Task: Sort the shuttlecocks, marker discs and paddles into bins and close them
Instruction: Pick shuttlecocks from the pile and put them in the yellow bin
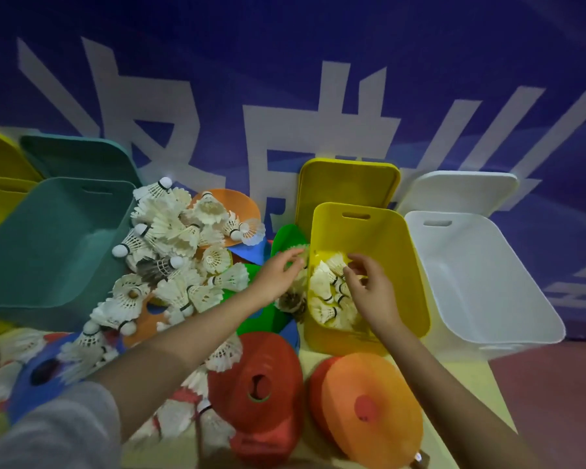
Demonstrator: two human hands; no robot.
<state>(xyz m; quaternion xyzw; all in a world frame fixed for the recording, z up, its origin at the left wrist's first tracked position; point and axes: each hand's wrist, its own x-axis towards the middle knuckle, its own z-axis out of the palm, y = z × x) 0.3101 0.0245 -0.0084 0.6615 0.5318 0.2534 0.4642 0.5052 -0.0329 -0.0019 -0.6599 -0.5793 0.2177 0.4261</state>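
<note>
Large white characters run across the blue banner [318, 79] on the far wall; they are cut off and I cannot read them. No label on the bins is legible.

My left hand [278, 275] reaches across to the left wall of the yellow bin [396, 238], fingers curled round a shuttlecock [300, 253] held right at the rim. My right hand [369, 286] hangs over the bin's inside, fingers bent and pinching at the feathers of a shuttlecock there [335, 262]; whether it truly grips is hard to tell. More shuttlecocks lie in the bin [329, 299] below that hand.

The loose pile of shuttlecocks [170, 252] is left of my left forearm, over coloured marker discs. A red disc [257, 384] and an orange disc [369, 404] lie near me. The white bin [487, 282] stands right, the teal bin [48, 245] left, lids propped behind.
</note>
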